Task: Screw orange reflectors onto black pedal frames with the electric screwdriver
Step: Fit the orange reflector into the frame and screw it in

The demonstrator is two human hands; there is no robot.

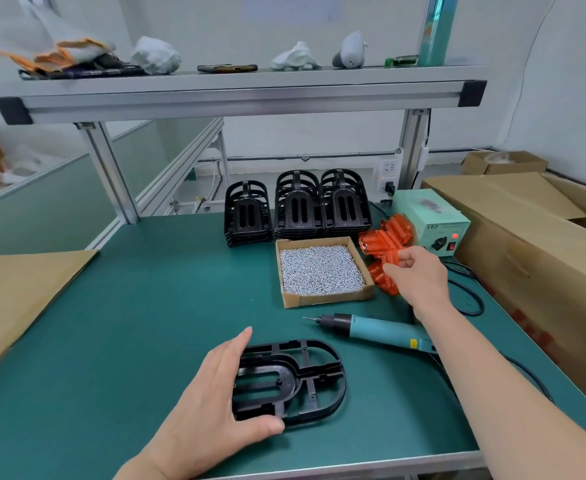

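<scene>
A black pedal frame [302, 379] lies flat on the green mat near the front edge. My left hand [215, 396] holds its left end, thumb under the near rim and fingers along the far side. My right hand [418, 271] reaches into the pile of orange reflectors [385, 237] and pinches one between thumb and fingers. The teal electric screwdriver [371, 329] lies on the mat between the two hands, tip pointing left. A cardboard tray of silver screws [319, 268] sits left of the reflectors.
Three stacks of black pedal frames [298, 206] stand behind the screw tray. A green power supply box [430, 220] sits at the right, its black cable [471, 299] looping on the mat. Large cardboard boxes [534, 244] border the right side, cardboard sheet [17, 296] the left.
</scene>
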